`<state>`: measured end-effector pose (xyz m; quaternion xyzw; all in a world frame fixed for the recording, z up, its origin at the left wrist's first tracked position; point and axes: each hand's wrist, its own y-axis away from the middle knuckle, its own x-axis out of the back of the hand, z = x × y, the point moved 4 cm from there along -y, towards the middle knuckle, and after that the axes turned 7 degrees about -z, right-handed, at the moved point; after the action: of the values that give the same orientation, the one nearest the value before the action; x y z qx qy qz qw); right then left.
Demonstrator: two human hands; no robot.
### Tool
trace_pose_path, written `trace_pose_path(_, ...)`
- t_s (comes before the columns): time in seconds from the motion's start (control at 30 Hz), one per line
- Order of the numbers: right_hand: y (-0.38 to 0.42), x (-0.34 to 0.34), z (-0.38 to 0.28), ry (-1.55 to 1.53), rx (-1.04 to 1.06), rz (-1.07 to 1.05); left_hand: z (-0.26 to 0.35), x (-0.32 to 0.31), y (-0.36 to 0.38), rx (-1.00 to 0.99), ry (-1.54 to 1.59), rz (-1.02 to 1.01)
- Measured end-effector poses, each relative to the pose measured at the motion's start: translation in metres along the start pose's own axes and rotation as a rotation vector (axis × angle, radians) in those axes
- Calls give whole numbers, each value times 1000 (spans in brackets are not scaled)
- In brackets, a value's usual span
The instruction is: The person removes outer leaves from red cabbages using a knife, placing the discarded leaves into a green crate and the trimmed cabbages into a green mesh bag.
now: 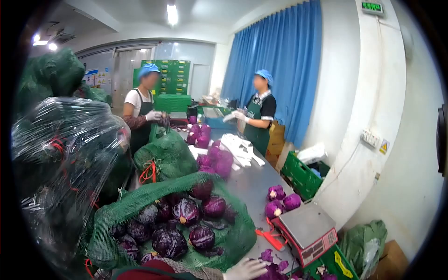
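Note:
My left hand (246, 269), in a white glove, reaches in at the bottom edge with its fingers stretched out. Its fingertips are right at some loose purple cabbage leaves (267, 255). My right hand is out of view. Just beyond my sleeved forearm lies a green mesh sack (109, 219), its mouth open and several dark red cabbages (169, 241) inside. To the right of the sack, an orange-red handled tool (273, 240) rests on the metal table (249, 179). A few trimmed red cabbages (275, 192) sit beside a red weighing scale (305, 226).
Farther along the table are a tied mesh sack (165, 156), more trimmed cabbages (221, 163) and white strips (240, 149). Two co-workers (140, 105) in blue caps stand at the far end. Plastic-wrapped sacks (70, 154) tower on the left; a green crate (301, 175) stands right.

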<state>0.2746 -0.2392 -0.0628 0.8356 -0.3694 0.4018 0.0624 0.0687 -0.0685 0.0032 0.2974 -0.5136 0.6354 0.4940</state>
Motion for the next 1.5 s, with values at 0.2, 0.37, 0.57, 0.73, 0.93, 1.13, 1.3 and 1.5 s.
trace_pose_path(0.2,49,24,98,132,-256,372,-48,38,45,210,394,163)
trace_pose_path(0.37,69,83,93,13,-286,516,-68,19,32,287,266,116)
trace_pose_path(0.57,23,19,-37,-571,-182,82,-41,15,-18,129,135,7)
trace_pose_path(0.73,2,-12,-94,-812,-196,-142,-15,35,-30,-201,82,-208)
trace_pose_path(0.93,30,-18,-74,-816,-376,-202,-65,33,-16,302,244,-391)
trace_pose_path(1.13,64,-43,-72,-834,-479,-174,-51,16,-24,356,826,-403)
trace_pose_path(1.3,62,-22,-76,-1000,-339,126,-43,7,-20,498,936,-202)
trace_pose_path(1.5,41,-24,-89,-861,-277,-44,-33,1,-18,277,357,-274)
